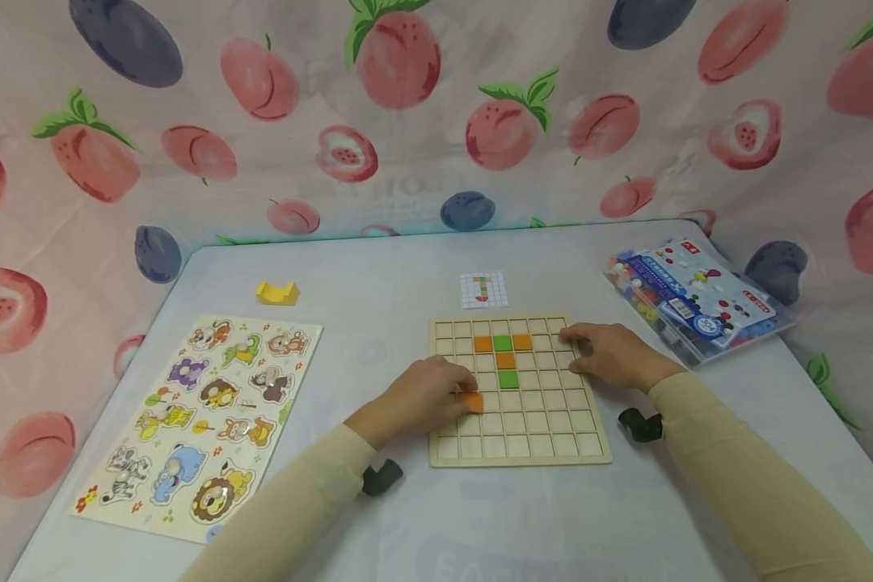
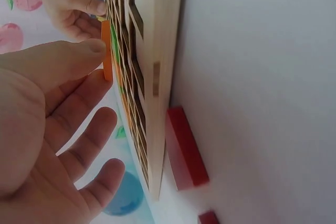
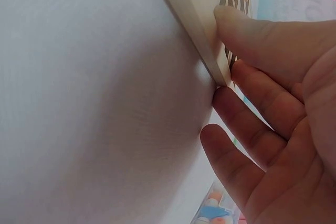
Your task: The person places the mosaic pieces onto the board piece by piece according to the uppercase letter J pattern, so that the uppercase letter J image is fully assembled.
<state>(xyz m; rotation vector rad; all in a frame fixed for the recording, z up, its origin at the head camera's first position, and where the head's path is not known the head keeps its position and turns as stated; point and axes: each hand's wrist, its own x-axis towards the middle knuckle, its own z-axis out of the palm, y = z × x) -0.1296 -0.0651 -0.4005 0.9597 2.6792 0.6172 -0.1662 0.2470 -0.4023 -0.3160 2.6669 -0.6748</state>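
Grid board (image 1: 536, 400), one, pale wood, square, ruled into small cells; flat on the white tabletop (image 1: 509, 525), just right of centre in the head view. Seated in its cells, toward the top: left orange tile (image 1: 483, 343), upper green tile (image 1: 503, 343) and right orange tile (image 1: 522, 342), side by side; in column beneath the green, middle orange tile (image 1: 505, 360) and lower green tile (image 1: 508, 378). Left hand (image 1: 425, 394), at left of the board: pinching a further orange tile (image 1: 471, 402) between thumb and fingertips, lower fingers spread (clearest in the left wrist view), over the left part of the grid. Right hand (image 1: 614, 353), at the board's right edge: thumb and fingertips touching the wood, fingers loosely extended and apart. Above the board, small pattern card (image 1: 483, 289), gridded, with coloured figure. Upper left of the tabletop, yellow block (image 1: 277, 293), notched on top. Left of frame, animal board (image 1: 247, 404), lion, elephant and zebra among its pictures. Right of frame, clear plastic box (image 1: 698, 299), blue printed cover, coloured pieces inside. Lower middle of the left wrist view, red block (image 2: 186, 150), just beside the board; second red piece (image 2: 208, 217), cut off by the lower edge. Behind all, peach-printed cloth (image 1: 400, 186).
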